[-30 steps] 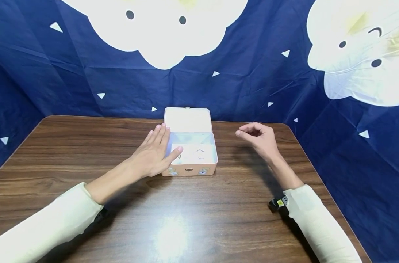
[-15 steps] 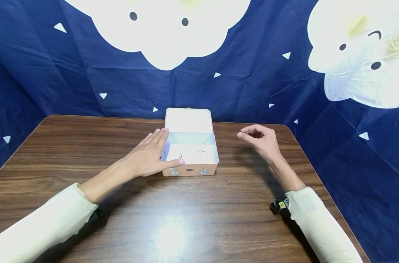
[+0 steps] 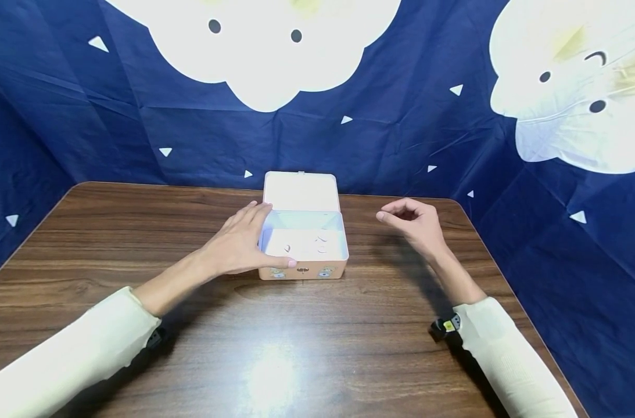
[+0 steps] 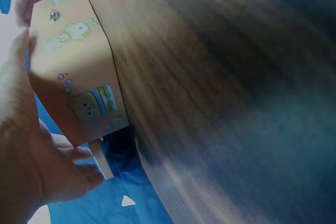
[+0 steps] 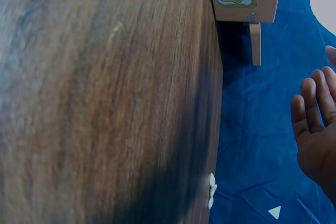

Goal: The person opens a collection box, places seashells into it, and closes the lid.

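An orange tin box (image 3: 302, 270) with cartoon bear pictures sits on the table, its pale lid (image 3: 301, 190) tipped back. Several small, pale, flat pieces (image 3: 322, 238) lie inside on the white bottom. My left hand (image 3: 239, 241) grips the box's left side: the thumb lies along the front wall, and the fingers reach to the rear left corner. In the left wrist view those fingers (image 4: 79, 174) bend near the lid's edge (image 4: 102, 160). To the right of the box, my right hand (image 3: 413, 223) hovers with loosely curled fingers and nothing visible in them.
The brown wood-grain table (image 3: 317, 337) carries a bright glare spot in front of the box. A dark blue cloth (image 3: 192, 133) with white clouds hangs close behind the table and at its sides. Small white pieces (image 5: 212, 190) lie near the far table edge in the right wrist view.
My left hand has drawn back from over the box; its thumb has come down from above the inside to the front wall, and its fingers have bent at the rear corner. The right hand stays put.
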Available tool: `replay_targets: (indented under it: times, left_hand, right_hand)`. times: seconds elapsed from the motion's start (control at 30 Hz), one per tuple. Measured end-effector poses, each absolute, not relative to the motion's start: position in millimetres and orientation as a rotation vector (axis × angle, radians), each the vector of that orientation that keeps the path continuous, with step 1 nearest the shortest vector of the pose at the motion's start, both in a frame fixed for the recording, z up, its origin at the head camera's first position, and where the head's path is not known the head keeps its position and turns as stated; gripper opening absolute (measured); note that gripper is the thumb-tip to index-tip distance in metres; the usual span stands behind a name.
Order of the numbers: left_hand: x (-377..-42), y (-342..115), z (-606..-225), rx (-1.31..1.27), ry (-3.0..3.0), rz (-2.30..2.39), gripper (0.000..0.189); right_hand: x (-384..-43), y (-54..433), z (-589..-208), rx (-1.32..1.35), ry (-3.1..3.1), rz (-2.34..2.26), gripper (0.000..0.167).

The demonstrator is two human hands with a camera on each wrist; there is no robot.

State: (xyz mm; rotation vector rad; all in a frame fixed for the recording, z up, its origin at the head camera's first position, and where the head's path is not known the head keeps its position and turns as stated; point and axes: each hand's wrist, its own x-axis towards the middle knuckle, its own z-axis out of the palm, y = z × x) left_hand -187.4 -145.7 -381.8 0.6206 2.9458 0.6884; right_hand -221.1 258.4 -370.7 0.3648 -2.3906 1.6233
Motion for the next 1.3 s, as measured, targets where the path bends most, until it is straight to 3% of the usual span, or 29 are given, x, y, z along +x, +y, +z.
replay_targets:
  times: [0.53, 0.83, 1.3]
  left_hand:
    - [-205.9, -155.7, -387.1, 0.689, 2.614, 1.175, 0.142]
    - [-211.2, -158.4, -387.2, 0.708, 2.645, 1.133, 0.136]
    - [-209.3, -156.2, -385.9, 0.699, 2.677, 1.124, 0.130]
  right_hand:
    - [-219.4, 262.6, -368.5, 0.348, -2.376, 1.653, 0.023]
    - [-221.8, 265.3, -370.1, 0.357, -2.370, 1.654, 0.020]
    - [-234.5, 287.4, -376.7, 0.220, -2.469, 1.551, 0.031]
